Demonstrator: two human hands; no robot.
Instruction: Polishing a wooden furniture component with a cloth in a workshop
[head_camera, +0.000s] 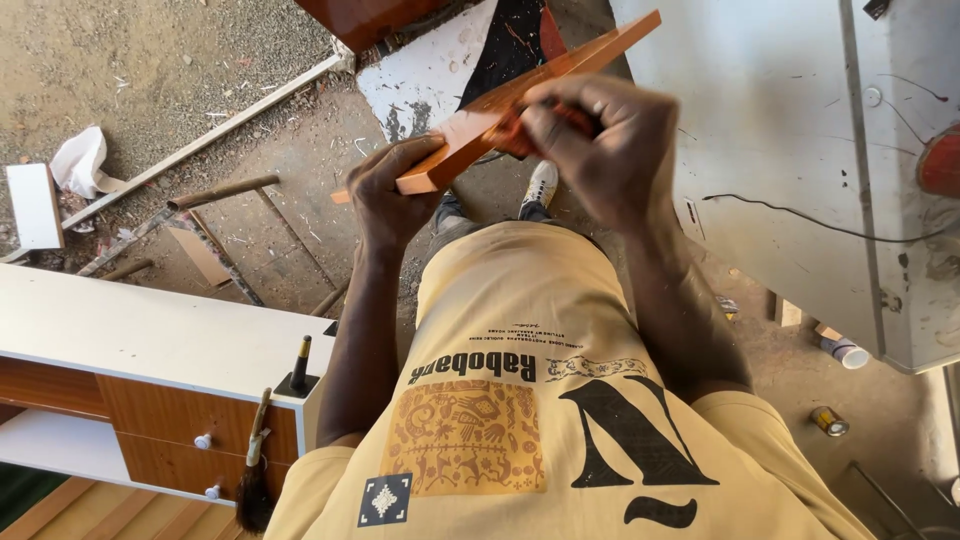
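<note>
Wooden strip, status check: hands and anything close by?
Left hand grips wooden strip underneath. Right hand fisted on top of it. White panel close alongside.

Head camera, steeply downward; close overhead

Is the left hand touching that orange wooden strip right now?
Touching. The head view shows the left hand gripping the near end of the orange wooden strip, fingers wrapped over its edge.

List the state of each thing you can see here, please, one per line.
Orange wooden strip: held off the ground, tilted.
Left hand: closed on the strip's lower end.
Right hand: clenched on the strip's middle.
Cabinet: drawers shut.
Brush: leaning on the cabinet.
Small can: lying on its side.
</note>
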